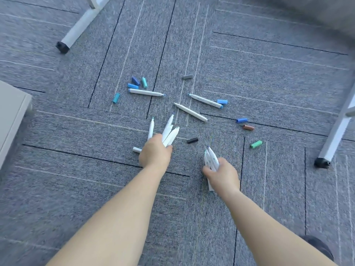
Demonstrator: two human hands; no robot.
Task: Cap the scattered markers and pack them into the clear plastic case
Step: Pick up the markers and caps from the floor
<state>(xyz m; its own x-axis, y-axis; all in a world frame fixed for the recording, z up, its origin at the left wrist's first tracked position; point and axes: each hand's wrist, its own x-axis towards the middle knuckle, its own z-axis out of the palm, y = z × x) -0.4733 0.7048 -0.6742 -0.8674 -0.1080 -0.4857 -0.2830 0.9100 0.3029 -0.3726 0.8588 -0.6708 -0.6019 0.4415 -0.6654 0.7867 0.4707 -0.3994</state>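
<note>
**Uncapped markers bunched in both hands, caps loose, case not in view**

The left hand has its fingers curled round a fanned bundle of slim white plastic markers, tips pointing to 12 o'clock. One white end pokes out at the hand's 9 o'clock. The right hand grips a tighter bundle of white markers, tips toward 11 o'clock; the count is unclear.

Three loose white markers lie on the grey striped carpet between 11 and 1 o'clock of the hands: the left loose marker, the middle loose marker and the right loose marker.

Small plastic caps are scattered round them:
- dark blue cap, teal cap and light blue cap, clustered at 11 o'clock
- grey cap at 12 o'clock
- black cap, just beyond the gap between the hands
- blue cap, brown cap and green cap, at 1 to 2 o'clock of the right hand

The clear plastic case is not in view.

Handling, as a judgement: the markers look light, stiff and smooth, so bundled barrels may slide on each other. Hold them mid-barrel, clear of the bare nibs, which could stain. The caps look tiny and light, so pinch the sides with the open end toward the nib; a push fit probably needs a firm straight press. With both hands full, one bundle likely has to go down first.

Also in frame: a white table leg at 10 o'clock and a pale cabinet corner at 9 o'clock.
</note>
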